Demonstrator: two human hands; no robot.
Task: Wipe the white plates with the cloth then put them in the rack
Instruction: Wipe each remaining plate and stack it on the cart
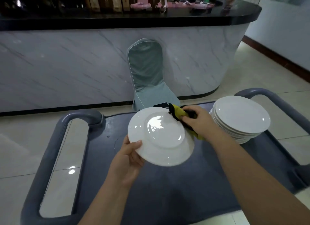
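**Over the cart, one plate was caught between both hands, with the stack on the right**

Head view. Above the grey cart (167,191), a white plate (161,135) was held clear of the surface. It was tilted, and its underside and round foot ring faced the camera. The left hand (129,159) gripped the plate's near-left rim, thumb laid across the upturned face and fingers curled out of sight beneath. The right hand (199,122) was closed round a bunched yellow and black cloth (179,113) and pressed it against the far-right rim, directly opposite the left hand. The plate therefore sat between the hands, on a line running from near-left to far-right. Being round, it had no long axis of its own.

A stack of plates (239,119) stood on the cart's right side, just beside the right hand and well apart from the left. Only the right hand was close to the stack, and it was busy with the cloth. The left hand alone carried the plate's weight.

No rack showed anywhere in this view, so which way the plate would have to travel could not be told. Beyond the cart stood a covered chair (147,73).

By my reading, wiping was under way on the plate's underside. Since the left hand had the only real hold on the plate, it would most likely be the one to carry it off. The right hand was better placed to reach the stack.
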